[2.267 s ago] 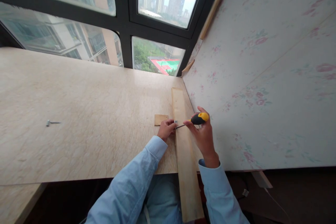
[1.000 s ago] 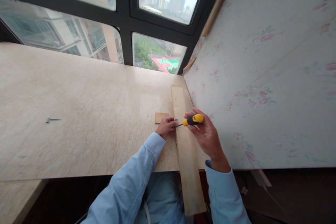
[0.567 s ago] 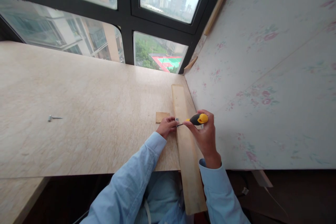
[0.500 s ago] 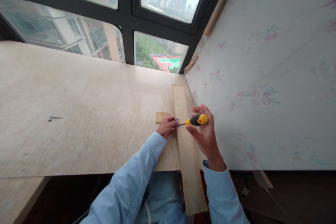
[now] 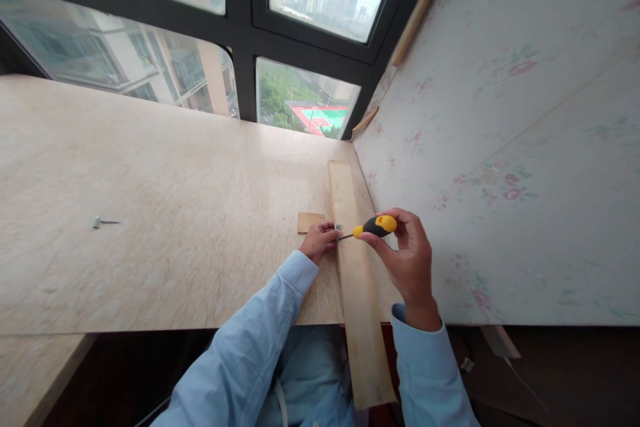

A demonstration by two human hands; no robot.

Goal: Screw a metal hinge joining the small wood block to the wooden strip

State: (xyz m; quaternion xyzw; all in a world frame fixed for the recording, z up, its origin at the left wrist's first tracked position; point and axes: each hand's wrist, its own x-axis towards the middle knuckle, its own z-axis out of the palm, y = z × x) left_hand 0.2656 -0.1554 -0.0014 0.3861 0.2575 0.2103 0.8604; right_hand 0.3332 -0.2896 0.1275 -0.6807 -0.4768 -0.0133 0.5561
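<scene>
A yellow and black screwdriver (image 5: 376, 225) is gripped by its handle in my right hand (image 5: 413, 253), its shaft pointing left. The shaft's tip meets the left edge of a long wooden board (image 5: 357, 280), beside my left fingers. My left hand (image 5: 319, 241) is closed on a small metal bracket (image 5: 338, 227) held against that edge; the fingers hide most of it. Just behind my left hand lies a small square wooden piece (image 5: 309, 222) on the stone-patterned sill.
The board lies along the sill (image 5: 200, 213) near the flowered wall (image 5: 500, 167) and juts past the front edge toward my lap. Far left on the sill rests a small metal piece with a thin pointed shank (image 5: 106, 222). Dark-framed windows (image 5: 240, 33) stand behind.
My right hand has shifted slightly right and its fingers have closed around the screwdriver handle, where they were spread before. My left hand has stayed in place.
</scene>
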